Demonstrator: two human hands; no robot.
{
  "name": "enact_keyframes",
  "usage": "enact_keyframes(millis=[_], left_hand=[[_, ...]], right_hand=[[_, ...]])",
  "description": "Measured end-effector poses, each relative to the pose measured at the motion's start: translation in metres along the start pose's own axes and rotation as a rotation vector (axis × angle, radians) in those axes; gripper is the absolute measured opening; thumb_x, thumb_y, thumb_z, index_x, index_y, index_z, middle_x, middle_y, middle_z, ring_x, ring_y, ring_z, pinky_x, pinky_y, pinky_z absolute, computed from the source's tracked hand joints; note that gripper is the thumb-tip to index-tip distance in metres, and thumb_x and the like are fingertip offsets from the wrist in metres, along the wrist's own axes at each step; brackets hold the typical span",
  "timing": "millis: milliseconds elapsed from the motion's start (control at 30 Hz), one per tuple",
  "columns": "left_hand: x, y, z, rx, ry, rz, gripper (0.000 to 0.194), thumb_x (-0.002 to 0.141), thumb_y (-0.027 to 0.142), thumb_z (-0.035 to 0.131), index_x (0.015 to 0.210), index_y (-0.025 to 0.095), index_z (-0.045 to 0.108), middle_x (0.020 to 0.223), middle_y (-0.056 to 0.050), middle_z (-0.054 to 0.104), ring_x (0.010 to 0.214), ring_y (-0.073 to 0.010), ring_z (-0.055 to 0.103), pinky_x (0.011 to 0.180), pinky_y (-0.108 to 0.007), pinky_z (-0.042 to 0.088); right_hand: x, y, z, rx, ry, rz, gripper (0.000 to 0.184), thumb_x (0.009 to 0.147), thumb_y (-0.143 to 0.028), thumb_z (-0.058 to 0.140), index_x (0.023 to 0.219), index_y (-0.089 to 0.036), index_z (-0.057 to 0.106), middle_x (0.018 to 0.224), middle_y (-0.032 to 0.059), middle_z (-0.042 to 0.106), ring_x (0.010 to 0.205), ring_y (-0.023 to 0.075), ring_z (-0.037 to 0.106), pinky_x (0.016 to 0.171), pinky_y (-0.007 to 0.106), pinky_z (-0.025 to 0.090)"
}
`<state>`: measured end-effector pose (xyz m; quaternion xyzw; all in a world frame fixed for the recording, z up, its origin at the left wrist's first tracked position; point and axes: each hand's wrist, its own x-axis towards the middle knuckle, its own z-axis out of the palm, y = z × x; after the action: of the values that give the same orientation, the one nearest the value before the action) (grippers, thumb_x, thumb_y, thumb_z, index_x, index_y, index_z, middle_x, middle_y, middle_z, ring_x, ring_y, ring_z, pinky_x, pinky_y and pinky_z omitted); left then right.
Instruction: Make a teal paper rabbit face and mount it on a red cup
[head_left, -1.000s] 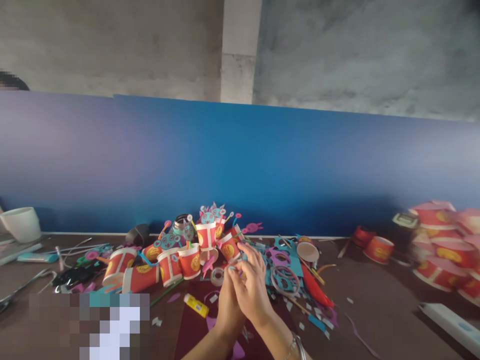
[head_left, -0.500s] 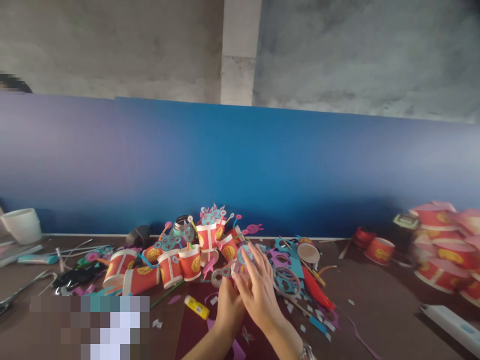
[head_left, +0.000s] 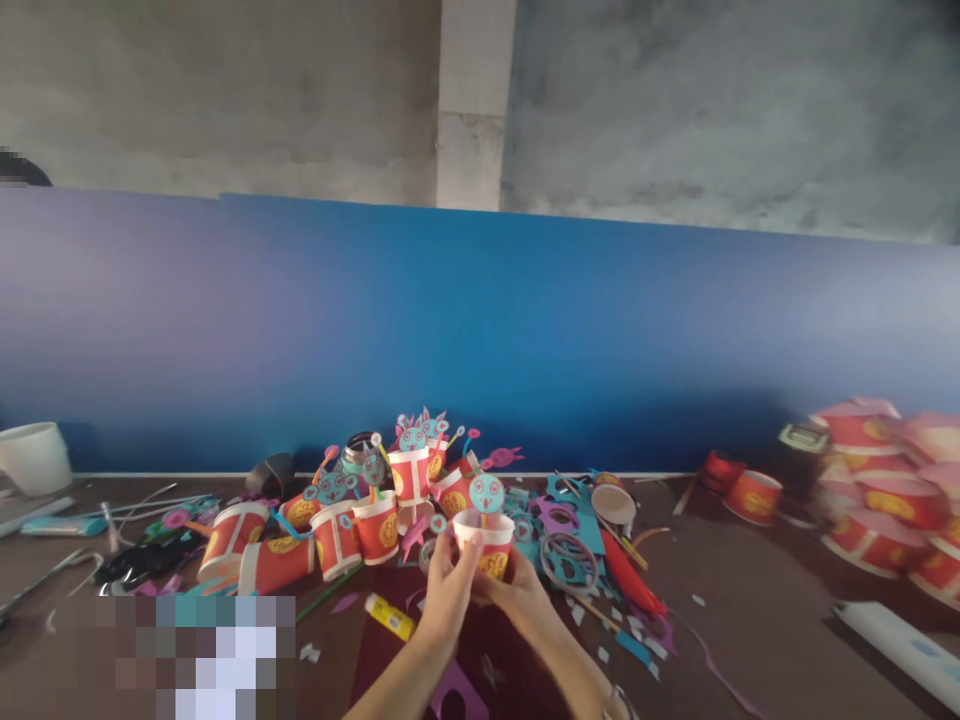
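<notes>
Between my two hands a red and yellow paper cup (head_left: 484,545) with a white rim is held upright above the table. A round blue paper face (head_left: 487,493) rises from the cup's top. My left hand (head_left: 448,590) is closed round the cup's left side, thumb toward me. On the right and lower side, my right hand (head_left: 521,597) grips it, its fingertips partly hidden. Under my forearms lie a dark red sheet (head_left: 390,585) and a purple paper piece with cut-outs (head_left: 459,690). A yellow glue stick (head_left: 390,617) lies left of my left hand.
Several decorated cups (head_left: 337,540) crowd the table behind and left. Tape rolls (head_left: 568,562), a red tool (head_left: 630,575) and paper scraps lie to the right. Stacked cups (head_left: 885,500) and a white glue gun-like object (head_left: 900,640) are far right. A blue partition (head_left: 480,330) stands behind.
My hands were close together over the paper face, hiding most of the cup. Now they are apart on its two sides, and the cup stands upright with the face showing.
</notes>
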<state>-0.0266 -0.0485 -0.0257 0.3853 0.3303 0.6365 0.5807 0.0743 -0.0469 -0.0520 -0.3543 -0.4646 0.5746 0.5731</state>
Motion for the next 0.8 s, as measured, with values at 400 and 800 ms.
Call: enact_keyframes(millis=[400, 800], left_hand=[[0.024, 0.007, -0.021, 0.112, 0.066, 0.050, 0.039, 0.061, 0.051, 0.074, 0.061, 0.015, 0.058, 0.046, 0.007, 0.045, 0.040, -0.0049, 0.038, 0.041, -0.017, 0.030], [0.022, 0.013, -0.015, 0.116, 0.106, 0.023, 0.040, 0.061, 0.047, 0.074, 0.089, 0.020, 0.065, 0.079, -0.001, 0.065, 0.073, -0.0147, 0.061, 0.063, -0.022, 0.045]], right_hand=[[-0.004, -0.006, -0.008, 0.008, -0.028, -0.004, 0.054, 0.051, -0.019, 0.080, 0.102, -0.018, 0.060, 0.070, -0.0019, 0.065, 0.057, 0.0120, 0.054, 0.053, 0.023, 0.041], [-0.011, -0.020, -0.005, -0.047, -0.051, 0.055, 0.048, 0.053, -0.013, 0.073, 0.099, -0.018, 0.061, 0.075, -0.0023, 0.066, 0.065, 0.0134, 0.056, 0.061, 0.025, 0.042]])
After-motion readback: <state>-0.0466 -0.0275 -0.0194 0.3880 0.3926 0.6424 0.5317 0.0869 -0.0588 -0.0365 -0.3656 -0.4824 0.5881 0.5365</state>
